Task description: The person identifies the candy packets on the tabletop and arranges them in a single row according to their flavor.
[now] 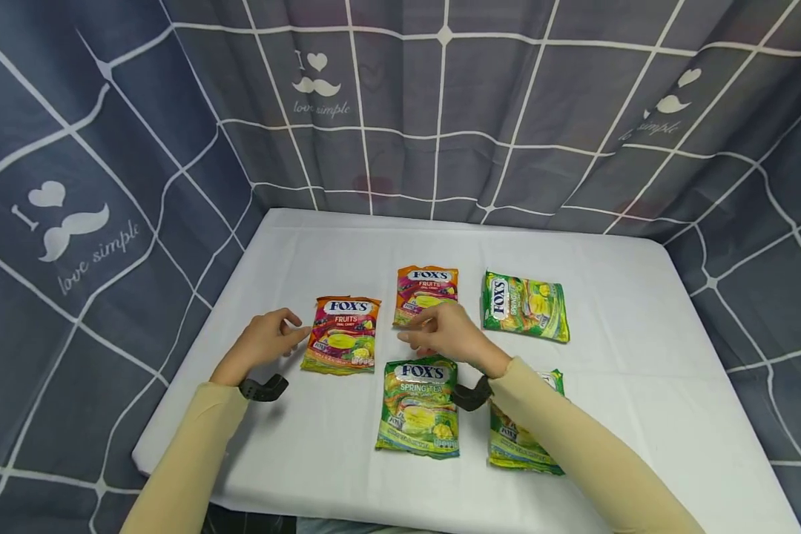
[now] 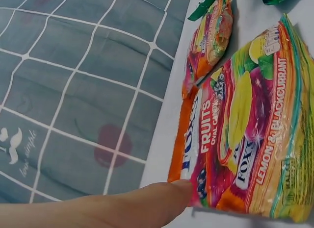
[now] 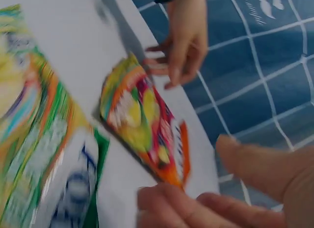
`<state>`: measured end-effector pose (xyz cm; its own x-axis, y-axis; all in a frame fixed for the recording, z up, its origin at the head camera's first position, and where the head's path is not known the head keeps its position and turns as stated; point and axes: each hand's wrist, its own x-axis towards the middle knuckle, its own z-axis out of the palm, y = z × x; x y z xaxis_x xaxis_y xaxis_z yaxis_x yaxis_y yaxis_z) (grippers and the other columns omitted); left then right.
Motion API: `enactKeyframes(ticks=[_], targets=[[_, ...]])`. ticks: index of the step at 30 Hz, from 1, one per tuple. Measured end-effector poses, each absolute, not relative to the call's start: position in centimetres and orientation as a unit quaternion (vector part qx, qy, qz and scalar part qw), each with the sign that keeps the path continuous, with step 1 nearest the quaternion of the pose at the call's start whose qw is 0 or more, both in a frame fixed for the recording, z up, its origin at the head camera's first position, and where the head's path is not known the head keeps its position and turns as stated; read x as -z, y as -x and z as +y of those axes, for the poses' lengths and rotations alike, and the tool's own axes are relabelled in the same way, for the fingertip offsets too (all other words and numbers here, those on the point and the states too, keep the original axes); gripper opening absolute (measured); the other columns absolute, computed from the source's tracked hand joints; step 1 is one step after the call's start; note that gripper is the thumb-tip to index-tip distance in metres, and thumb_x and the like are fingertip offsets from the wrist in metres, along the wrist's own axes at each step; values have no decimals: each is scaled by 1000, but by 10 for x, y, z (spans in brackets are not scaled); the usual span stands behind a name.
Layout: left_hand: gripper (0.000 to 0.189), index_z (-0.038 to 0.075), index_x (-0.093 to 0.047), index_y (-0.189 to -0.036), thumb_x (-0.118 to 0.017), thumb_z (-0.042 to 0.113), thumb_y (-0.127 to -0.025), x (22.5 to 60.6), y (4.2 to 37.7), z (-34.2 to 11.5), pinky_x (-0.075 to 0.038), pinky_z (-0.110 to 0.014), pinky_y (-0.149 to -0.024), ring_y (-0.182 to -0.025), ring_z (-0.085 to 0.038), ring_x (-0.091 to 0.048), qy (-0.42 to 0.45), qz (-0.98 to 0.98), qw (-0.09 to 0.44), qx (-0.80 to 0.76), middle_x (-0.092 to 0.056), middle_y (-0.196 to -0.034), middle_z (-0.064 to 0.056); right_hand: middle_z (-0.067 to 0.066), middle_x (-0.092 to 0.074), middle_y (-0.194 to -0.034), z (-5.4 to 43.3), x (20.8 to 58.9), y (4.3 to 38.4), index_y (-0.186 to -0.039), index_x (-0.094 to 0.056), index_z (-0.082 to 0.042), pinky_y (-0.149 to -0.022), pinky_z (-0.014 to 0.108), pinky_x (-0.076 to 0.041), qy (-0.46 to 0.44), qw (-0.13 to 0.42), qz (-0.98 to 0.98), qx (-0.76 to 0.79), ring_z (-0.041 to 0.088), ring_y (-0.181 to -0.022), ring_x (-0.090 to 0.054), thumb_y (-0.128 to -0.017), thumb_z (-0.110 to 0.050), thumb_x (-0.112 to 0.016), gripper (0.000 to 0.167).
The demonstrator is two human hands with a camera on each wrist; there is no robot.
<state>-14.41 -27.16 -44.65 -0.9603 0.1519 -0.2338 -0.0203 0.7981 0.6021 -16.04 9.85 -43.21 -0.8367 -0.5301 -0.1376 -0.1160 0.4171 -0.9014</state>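
Note:
An orange-and-magenta Fox's Fruits candy bag [image 1: 342,337] lies face up on the left of the group. My left hand [image 1: 267,340] is beside it, fingertips right at its left edge; in the left wrist view one finger [image 2: 157,201] overlaps the bag's corner. My right hand [image 1: 450,337] hovers over the middle with thumb and fingers apart and nothing between them. It partly covers a second Fruits bag [image 1: 427,282] behind it. Just in front of that hand lies a green Fox's Spring Tea bag [image 1: 417,408].
Another green Fox's bag [image 1: 527,305] lies sideways at the back right. More green candy packaging [image 1: 517,449] lies at the front right, partly hidden under my right forearm. All rest on a white-covered table [image 1: 641,334], with grey gridded curtains [image 1: 400,96] behind and at both sides.

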Motion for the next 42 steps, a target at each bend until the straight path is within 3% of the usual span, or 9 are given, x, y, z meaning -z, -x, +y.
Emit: enactKeyframes(ticks=[4, 7, 11, 14, 18, 23, 33, 39, 42], targets=[[46, -8, -65, -126, -72, 34, -108, 450, 151, -269, -48, -34, -63, -69, -26, -66, -22, 933, 153, -325, -71, -84, -15, 17, -81, -92, 65, 440, 169, -130, -69, 15, -70, 40, -66, 182, 243, 827, 474, 32, -76, -80, -105, -22, -79, 45], [43, -8, -65, -123, -71, 33, -109, 455, 156, -268, -53, -32, -61, -69, -28, -71, -27, 929, 164, -332, -72, -86, -15, 18, -78, -82, 46, 446, 173, -116, -75, 15, -63, 35, -64, 184, 246, 847, 435, 32, -68, -78, -106, -21, -77, 38], [39, -9, -65, -120, -70, 29, -110, 460, 157, -267, -55, -30, -59, -67, -25, -71, -35, 927, 169, -333, -73, -85, -13, 21, -74, -70, 25, 455, 175, -87, -80, 10, -55, 35, -61, 198, 249, 858, 404, 34, -61, -75, -107, -21, -75, 38], [34, -9, -66, -118, -70, 24, -110, 464, 156, -264, -56, -31, -58, -64, -20, -68, -38, 925, 171, -337, -71, -83, -10, 20, -72, -66, 13, 462, 176, -77, -78, 7, -49, 30, -55, 201, 243, 861, 400, 28, -52, -70, -107, -19, -76, 40], [27, -10, -65, -113, -71, 16, -109, 471, 156, -261, -58, -32, -57, -61, -18, -67, -45, 922, 163, -349, -71, -82, -10, 17, -70, -60, 3, 469, 180, -71, -77, 4, -51, 25, -47, 198, 214, 873, 392, 18, -45, -61, -104, -18, -80, 40], [25, -9, -64, -110, -73, 13, -106, 471, 162, -260, -55, -30, -57, -66, -18, -66, -40, 931, 139, -336, -69, -85, -11, 13, -67, -55, -5, 469, 185, -67, -77, 3, -52, 23, -43, 189, 195, 877, 397, 12, -42, -55, -102, -19, -83, 42], [24, -10, -63, -110, -73, 11, -105, 441, 206, -278, -48, -33, -64, -72, -22, -59, -47, 955, 71, -284, -62, -86, -13, 15, -74, -67, -33, 455, 228, -72, -76, 4, -55, 24, -43, 164, 150, 883, 414, 25, -58, -70, -100, -21, -85, 38], [26, -10, -64, -111, -74, 14, -104, 433, 238, -291, -49, -42, -74, -81, -31, -60, -25, 969, 45, -241, -63, -89, -16, 16, -77, -73, -56, 455, 260, -77, -75, 4, -56, 24, -44, 129, 141, 877, 442, 32, -73, -78, -100, -21, -85, 35], [29, -10, -65, -116, -72, 16, -105, 436, 253, -295, -51, -48, -79, -88, -35, -63, -7, 973, 43, -228, -66, -95, -20, 15, -77, -73, -66, 456, 272, -78, -76, 2, -58, 23, -43, 101, 130, 882, 441, 27, -69, -75, -99, -24, -86, 35]])
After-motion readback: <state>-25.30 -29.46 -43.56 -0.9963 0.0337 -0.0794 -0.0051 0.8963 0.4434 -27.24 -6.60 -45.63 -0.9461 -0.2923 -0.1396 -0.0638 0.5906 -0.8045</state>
